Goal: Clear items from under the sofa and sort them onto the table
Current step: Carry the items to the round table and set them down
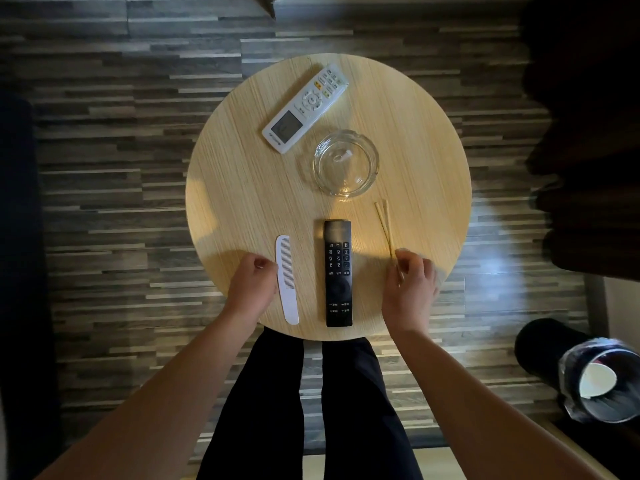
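A striped grey wooden floor (104,168) is seen from above, and a round, light wooden table (242,188) is set at its centre. Dark trouser legs (263,403) are seen below the table's near edge. A black bin (568,372) lined with clear plastic is placed on the floor at the lower right, with a white paper cup (596,380) lying inside it. A white remote (305,107) with a small screen is laid at an angle on the far side of the table. A clear glass ashtray (346,163) is set just beside it, nearer the middle. A black remote (338,273) is laid lengthwise near the front edge. A white comb (287,278) is laid to its left. The left hand (252,285) is loosely curled just beside the comb, nothing being gripped. A pair of thin wooden chopsticks (385,226) is laid to the right of the black remote, its near end pinched by the right hand (410,284).
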